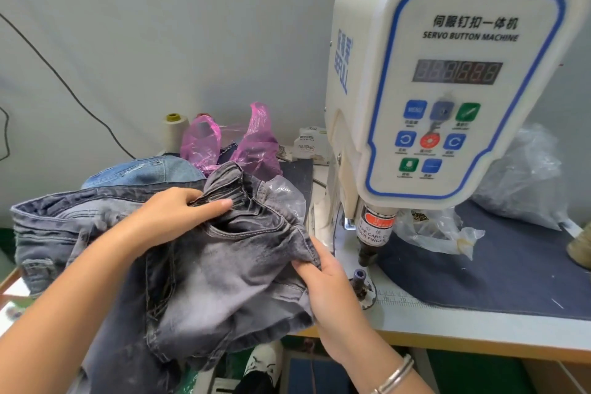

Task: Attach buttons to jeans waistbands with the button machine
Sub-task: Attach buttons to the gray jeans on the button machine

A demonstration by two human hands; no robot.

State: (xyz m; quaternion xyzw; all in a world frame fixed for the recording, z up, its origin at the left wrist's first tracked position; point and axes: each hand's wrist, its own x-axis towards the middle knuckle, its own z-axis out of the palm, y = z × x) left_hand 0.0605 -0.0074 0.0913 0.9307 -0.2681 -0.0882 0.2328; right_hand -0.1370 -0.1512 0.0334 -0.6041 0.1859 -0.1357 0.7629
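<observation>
Jeans bunched between both hands, left of button machine

bright even light, soft shadows, slight blur overall, wide-angle bending at edges.

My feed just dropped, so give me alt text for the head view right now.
Both hands hold grey jeans just left of the button machine: the left hand grips the bunched waistband, the right hand pinches its edge near the lower die. The fabric is not yet under the machine's punch.
</observation>
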